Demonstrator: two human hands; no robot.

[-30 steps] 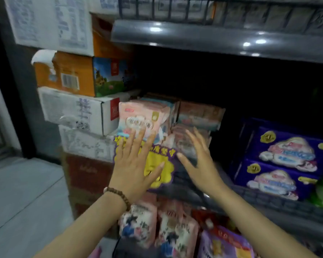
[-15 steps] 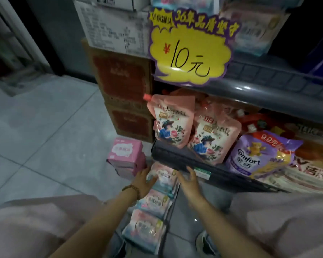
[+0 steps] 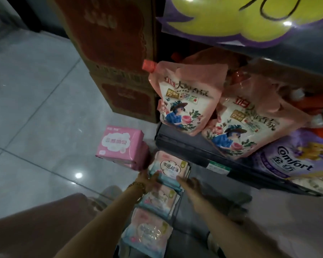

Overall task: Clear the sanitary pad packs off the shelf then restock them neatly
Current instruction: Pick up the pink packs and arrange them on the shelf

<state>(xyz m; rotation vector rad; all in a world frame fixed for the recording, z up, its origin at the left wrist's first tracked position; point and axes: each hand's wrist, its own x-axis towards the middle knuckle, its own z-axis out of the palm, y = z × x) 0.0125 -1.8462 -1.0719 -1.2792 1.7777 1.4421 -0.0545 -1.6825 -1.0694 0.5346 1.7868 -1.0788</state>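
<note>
left hand [image 3: 149,180] is gripping pad pack [image 3: 172,167] at its left edge | right hand [image 3: 191,183] is touching its right edge, finger curl unclear | pack is lying between my fingers, by bottom shelf [image 3: 185,146] front corner, beside pink packs [image 3: 117,144]

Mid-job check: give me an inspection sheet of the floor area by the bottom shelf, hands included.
Surface: grey tiled floor, glossy with light reflections.
Job's things: three pale pad packs lying in a row before the bottom shelf: far pack, middle pack, near pack; pink pad packs stacked on the floor left of them.
Clutter: nothing seen.
Hands: left hand and right hand flank the far pack, touching it; grip unclear.
Cables: nothing seen.
Surroundings: bottom shelf holds detergent pouches and a purple Comfort pouch; cardboard boxes behind; yellow price sign above.
</note>
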